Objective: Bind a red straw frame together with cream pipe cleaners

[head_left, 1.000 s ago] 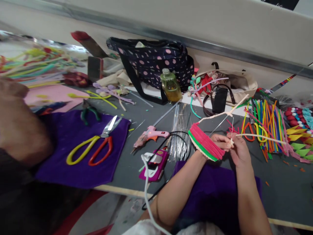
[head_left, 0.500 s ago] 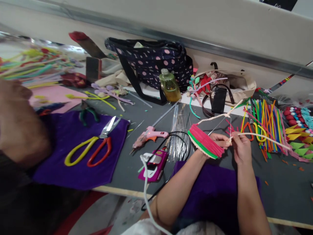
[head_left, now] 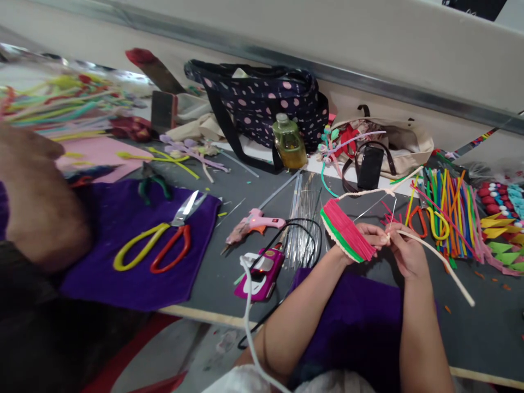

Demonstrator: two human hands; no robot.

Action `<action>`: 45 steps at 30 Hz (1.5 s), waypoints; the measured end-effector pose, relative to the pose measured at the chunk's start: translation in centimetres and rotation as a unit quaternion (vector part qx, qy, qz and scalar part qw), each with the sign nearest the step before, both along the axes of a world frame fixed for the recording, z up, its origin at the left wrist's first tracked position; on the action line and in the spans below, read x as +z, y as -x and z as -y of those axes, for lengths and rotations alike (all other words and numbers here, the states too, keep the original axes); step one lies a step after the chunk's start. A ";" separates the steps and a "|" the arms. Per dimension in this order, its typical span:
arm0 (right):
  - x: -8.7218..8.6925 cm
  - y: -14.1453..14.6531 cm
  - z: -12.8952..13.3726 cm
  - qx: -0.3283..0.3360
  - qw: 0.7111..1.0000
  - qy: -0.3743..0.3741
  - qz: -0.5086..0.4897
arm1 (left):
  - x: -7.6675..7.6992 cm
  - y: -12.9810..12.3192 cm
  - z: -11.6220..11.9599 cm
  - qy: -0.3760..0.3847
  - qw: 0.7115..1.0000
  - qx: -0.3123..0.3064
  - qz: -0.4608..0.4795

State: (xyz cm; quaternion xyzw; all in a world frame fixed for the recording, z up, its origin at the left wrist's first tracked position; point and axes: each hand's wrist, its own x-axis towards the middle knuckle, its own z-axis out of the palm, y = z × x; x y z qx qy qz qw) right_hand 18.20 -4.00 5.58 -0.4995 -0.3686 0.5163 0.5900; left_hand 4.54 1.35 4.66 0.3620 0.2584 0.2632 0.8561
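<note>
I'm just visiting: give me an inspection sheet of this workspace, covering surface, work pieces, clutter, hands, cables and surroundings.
Surface: dark grey tabletop, purple cloth at left, another purple cloth beneath the forearms.
Work pieces: pink, green and cream fan-shaped piece; cream pipe cleaner, one end hanging free.
Clutter: open scissors, green-handled pliers, pink glue gun, thin wires, pipe-cleaner bundle.
Hands: left hand and right hand close together, fingertips pinching the cream pipe cleaner.
Cables: white cable crosses the table edge; black cord loops over the wires.
Surroundings: polka-dot bag, bottle, another person's arm at left.
</note>
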 end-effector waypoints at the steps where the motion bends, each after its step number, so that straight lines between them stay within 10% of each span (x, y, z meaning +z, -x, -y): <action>1: 0.0 0.0 -0.1 -0.002 1.000 -0.009 0.017 | -0.1 0.0 0.0 0.001 1.000 -0.003 0.002; 12: 1.0 0.5 0.2 -0.126 0.918 -0.111 0.359 | 0.2 0.1 0.0 -0.013 0.999 0.034 -0.028; 24: -1.2 -0.9 -0.9 -0.246 0.927 -0.098 0.265 | -0.6 0.6 -1.6 0.137 0.981 0.122 0.070; 45: -1.3 -0.5 -1.3 -0.207 0.978 -0.009 0.001 | -0.7 -0.2 -0.5 -0.035 0.976 0.212 -0.029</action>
